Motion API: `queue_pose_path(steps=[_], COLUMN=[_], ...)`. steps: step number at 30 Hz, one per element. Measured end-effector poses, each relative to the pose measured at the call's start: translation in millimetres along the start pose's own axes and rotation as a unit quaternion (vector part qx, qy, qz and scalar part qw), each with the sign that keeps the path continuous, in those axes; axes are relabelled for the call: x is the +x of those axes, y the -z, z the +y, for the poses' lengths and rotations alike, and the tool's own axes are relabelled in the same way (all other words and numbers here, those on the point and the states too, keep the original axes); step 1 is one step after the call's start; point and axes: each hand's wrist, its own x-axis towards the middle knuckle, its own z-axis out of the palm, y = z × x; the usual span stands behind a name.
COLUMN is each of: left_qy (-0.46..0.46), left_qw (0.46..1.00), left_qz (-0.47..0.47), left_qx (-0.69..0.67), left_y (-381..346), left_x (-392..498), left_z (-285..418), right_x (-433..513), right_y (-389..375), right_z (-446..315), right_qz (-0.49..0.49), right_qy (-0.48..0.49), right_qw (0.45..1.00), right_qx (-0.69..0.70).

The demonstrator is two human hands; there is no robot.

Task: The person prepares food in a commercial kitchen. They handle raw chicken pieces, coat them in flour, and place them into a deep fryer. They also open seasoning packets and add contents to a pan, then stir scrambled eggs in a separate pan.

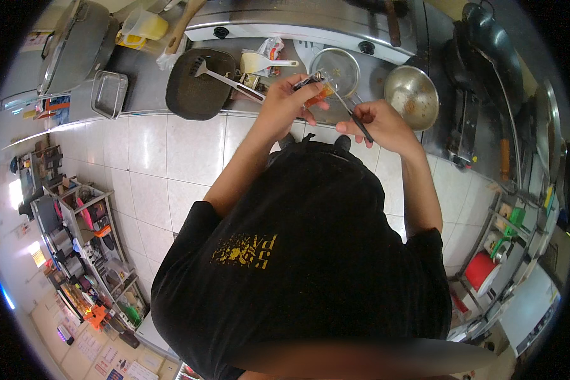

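My left hand (285, 102) grips small clear plastic sachets (319, 98), with orange-red contents in one part and something dark in another. In my right hand (384, 124) is a slim metal utensil with a black handle (361, 126); its thin end meets the sachets. Whether it is a knife or scissors I cannot tell. Just beyond both hands, a round wire-mesh strainer (344, 66) lies on the steel counter. A dark square pan (185, 92) sits left of my left hand, with a slotted turner (218, 76) resting in it. To the right of my right hand is a stained steel bowl (420, 85).
A white-handled scoop (261, 62) and crumpled packaging (271, 47) lie behind the pan. A wire basket (109, 95) and a large pot (73, 47) stand left. Stove knobs (366, 48) line the far side. Woks (496, 52) crowd the right. Shelving (92, 237) stands behind left.
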Motion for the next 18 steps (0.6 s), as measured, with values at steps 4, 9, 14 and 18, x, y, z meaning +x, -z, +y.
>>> queue_pose_path(steps=[4, 9, 14, 18], left_qy=[-0.001, 0.001, 0.033, 0.05], left_qw=[1.0, 1.0, 0.999, 0.998], left_qz=[-0.007, -0.017, -0.017, -0.025], left_qx=[0.005, 0.006, 0.022, 0.025], left_y=[0, 1, 13, 31], left_x=[0, 0, 2, 0], left_z=[2, 3, 6, 6], right_x=[-3, -2, 13, 27], right_y=[-1, -9, -19, -34], right_z=[-2, 1, 9, 9], right_qz=[0.009, 0.034, 0.031, 0.019], right_qy=[-0.008, 0.004, 0.018, 0.018], right_qw=[1.0, 0.999, 0.999, 0.999], right_qx=[0.0, 0.016, 0.012, 0.037])
